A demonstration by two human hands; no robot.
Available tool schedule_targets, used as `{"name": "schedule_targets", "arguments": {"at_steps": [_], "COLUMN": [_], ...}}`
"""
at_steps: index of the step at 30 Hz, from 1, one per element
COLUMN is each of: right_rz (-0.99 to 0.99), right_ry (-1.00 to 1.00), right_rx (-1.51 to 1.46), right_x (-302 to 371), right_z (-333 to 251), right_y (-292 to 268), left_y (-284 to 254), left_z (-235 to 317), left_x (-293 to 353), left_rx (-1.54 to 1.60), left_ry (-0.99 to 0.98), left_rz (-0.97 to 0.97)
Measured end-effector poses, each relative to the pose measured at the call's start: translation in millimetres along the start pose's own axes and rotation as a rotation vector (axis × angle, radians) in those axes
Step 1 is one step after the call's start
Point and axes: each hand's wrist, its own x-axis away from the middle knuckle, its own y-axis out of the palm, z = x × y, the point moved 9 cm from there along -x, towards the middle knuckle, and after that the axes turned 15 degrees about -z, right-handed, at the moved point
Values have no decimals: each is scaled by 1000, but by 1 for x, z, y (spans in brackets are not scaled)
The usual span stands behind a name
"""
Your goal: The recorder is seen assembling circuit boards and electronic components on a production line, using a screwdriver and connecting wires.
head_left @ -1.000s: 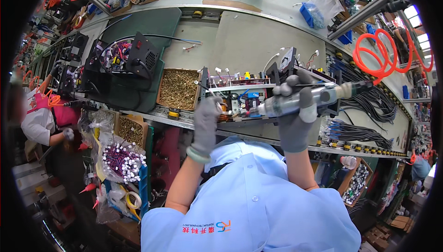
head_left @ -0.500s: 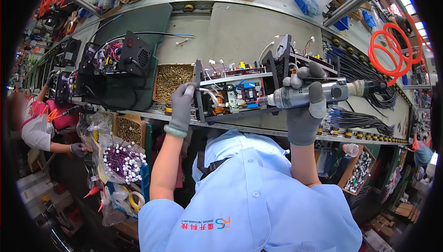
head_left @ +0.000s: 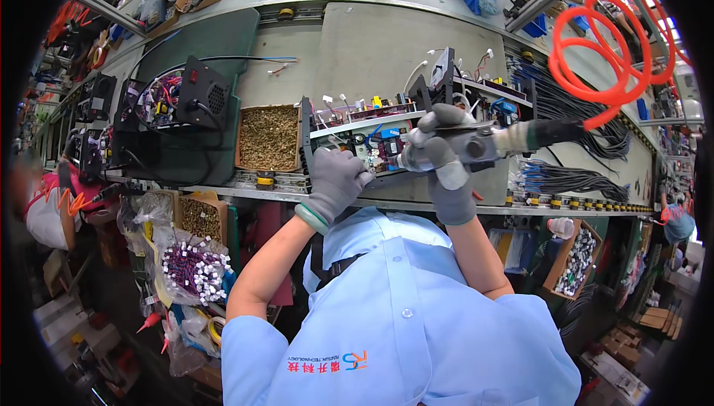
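In my grey-gloved right hand (head_left: 448, 172) is a silver air screwdriver (head_left: 476, 146), lying nearly level with its nose pointing left over an open black metal chassis (head_left: 306, 134). Circuit boards, coils and white-plugged wires fill the chassis. My left hand (head_left: 335, 183), also gloved, is closed at the chassis's near left part, fingers curled inside its near side. Whatever those fingers grip is hidden. The screwdriver's tip is blurred, so I cannot tell whether it touches anything. A second open unit (head_left: 502, 108) stands just behind the tool.
Small brass-coloured screws (head_left: 268, 138) fill a carton left of the chassis. Farther left, a black unit (head_left: 212, 94) rests on a green mat (head_left: 242, 42). Bundled black cables (head_left: 576, 183) lie right. A coiled red air hose (head_left: 595, 82) hangs into the tool. Another person (head_left: 56, 213) works at far left.
My right hand has brought the screwdriver left, farther over the chassis. My left hand has moved right and down from the end panel, and its fingers have curled in at the near side.
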Motion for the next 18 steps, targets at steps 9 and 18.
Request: {"name": "schedule_targets", "arguments": {"at_steps": [9,18], "right_rz": [-44,-147], "right_ry": [97,133], "right_rx": [137,222], "right_x": [8,-2], "right_z": [34,59], "right_y": [4,15], "left_y": [-14,0], "left_z": [15,4], "left_x": [-3,-7], "left_rx": [-67,-198], "left_ry": [71,106], "left_rz": [8,-135]}}
